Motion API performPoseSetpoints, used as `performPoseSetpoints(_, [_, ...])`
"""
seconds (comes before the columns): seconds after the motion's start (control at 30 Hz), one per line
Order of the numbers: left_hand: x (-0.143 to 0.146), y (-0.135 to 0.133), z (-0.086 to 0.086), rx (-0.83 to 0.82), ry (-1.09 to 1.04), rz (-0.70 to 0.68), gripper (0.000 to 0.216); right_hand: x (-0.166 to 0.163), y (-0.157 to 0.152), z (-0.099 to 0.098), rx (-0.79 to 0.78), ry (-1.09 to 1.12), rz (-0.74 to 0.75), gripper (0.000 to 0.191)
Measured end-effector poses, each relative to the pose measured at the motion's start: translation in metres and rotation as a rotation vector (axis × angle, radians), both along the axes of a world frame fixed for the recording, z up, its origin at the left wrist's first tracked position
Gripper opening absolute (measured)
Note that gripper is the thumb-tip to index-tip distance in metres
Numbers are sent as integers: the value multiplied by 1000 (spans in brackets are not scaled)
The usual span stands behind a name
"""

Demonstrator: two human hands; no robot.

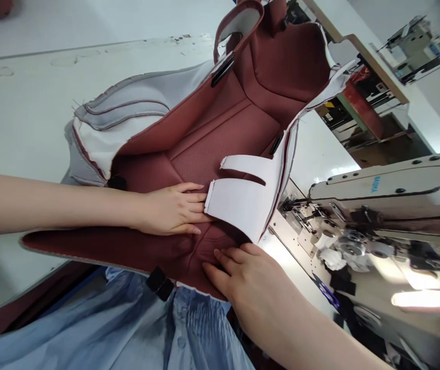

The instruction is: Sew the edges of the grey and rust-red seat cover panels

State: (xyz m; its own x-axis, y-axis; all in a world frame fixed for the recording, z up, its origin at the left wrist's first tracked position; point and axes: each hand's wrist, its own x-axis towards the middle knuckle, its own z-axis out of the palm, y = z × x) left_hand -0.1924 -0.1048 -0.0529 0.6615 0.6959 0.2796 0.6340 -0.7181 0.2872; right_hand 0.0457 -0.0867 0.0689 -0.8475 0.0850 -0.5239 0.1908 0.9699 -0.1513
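A dark red seat cover (212, 128) with grey-white foam backing lies spread over the white table (23, 118). My left hand (171, 209) lies flat on the red fabric, fingers stretched out toward a white backing flap (239, 203) and touching its left edge. My right hand (249, 285) rests on the near edge of the red cover, fingers extended and pressing the fabric just below the flap. Black plastic clips (222, 69) are sewn to the cover's seams, and another black clip (160, 282) hangs at its near edge.
An industrial sewing machine (382, 205) stands at the right, its needle area (300, 213) close to the cover's right edge. White scraps (330, 254) lie on its bed. My blue garment (135, 324) fills the bottom. Shelving and another machine (416, 46) sit behind.
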Motion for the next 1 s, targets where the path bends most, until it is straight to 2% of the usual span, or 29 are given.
performPoseSetpoints(0.17, [7, 1, -2, 22, 54, 113, 36, 8, -11, -2, 84, 41, 37, 37])
performPoseSetpoints(0.3, [12, 4, -9, 16, 83, 123, 37, 1, -13, -2, 92, -28, 33, 31])
performPoseSetpoints(0.37, [10, 7, -6, -13, 81, 117, 35, -3, -10, 2, 99, 7, 23, 25])
performPoseSetpoints(0.43, [0, 10, 13, -55, 88, 128, 34, -2, -9, 9, 173, 164, 9, 21])
performPoseSetpoints(0.53, [-40, 9, 66, -11, 95, 258, 38, 15, -15, 20, 367, 498, -112, 35])
performPoseSetpoints(0.6, [-83, 3, 102, 162, 68, 493, 59, 34, -24, 18, 435, 706, -283, 46])
performPoseSetpoints(0.67, [-132, -5, 119, 235, -6, 863, 89, 50, -34, 3, 357, 841, -427, 49])
performPoseSetpoints(0.7, [-156, -8, 119, 189, -78, 996, 96, 53, -38, -10, 274, 832, -458, 48])
performPoseSetpoints(0.77, [-194, -11, 102, -106, -166, 1119, 115, 48, -41, -37, 140, 774, -440, 52])
performPoseSetpoints(0.8, [-207, -10, 89, -311, -214, 1073, 114, 38, -40, -50, 112, 756, -415, 56])
performPoseSetpoints(0.83, [-214, -9, 75, -413, -210, 1009, 103, 26, -37, -60, 94, 740, -382, 62])
performPoseSetpoints(0.87, [-216, -7, 62, -440, -206, 974, 98, 13, -34, -68, 85, 727, -350, 66])
performPoseSetpoints(0.93, [-207, -4, 42, -441, -310, 993, 102, -13, -25, -77, 71, 674, -274, 72])
performPoseSetpoints(1.0, [-188, -5, 36, -411, -423, 1034, 102, -29, -17, -82, 97, 620, -163, 71])
